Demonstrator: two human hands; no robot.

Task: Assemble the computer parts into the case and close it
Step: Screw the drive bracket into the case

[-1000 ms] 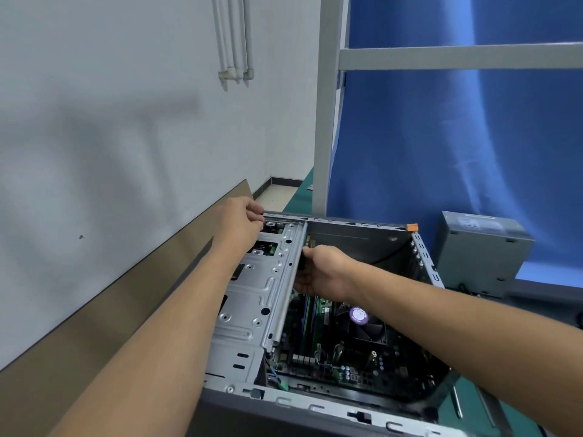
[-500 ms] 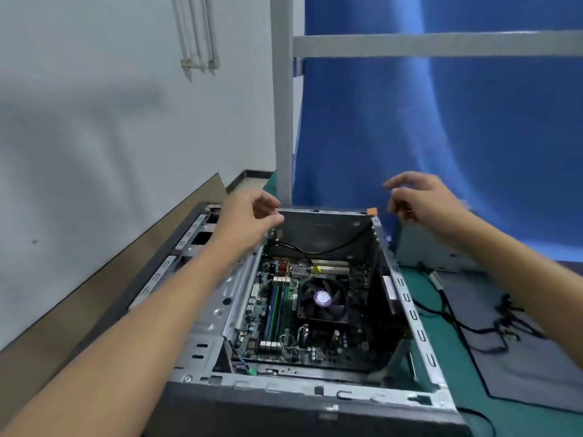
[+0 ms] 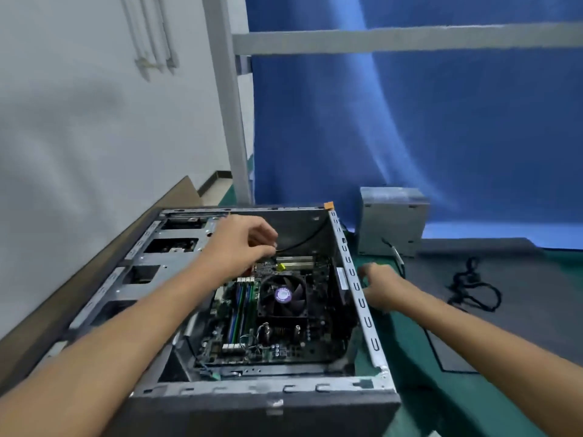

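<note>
Now right hand lower, beside case

Blue backdrop behind grey frame, white wall beside.

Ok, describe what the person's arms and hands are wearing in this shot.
Nothing worn shows. The left grip and right grip are bare: no gloves and no rings visible, though the right one is blurred. The left forearm and right forearm are uncovered to the frame's edge: no sleeves, watch, bracelet or markings in view.
</note>
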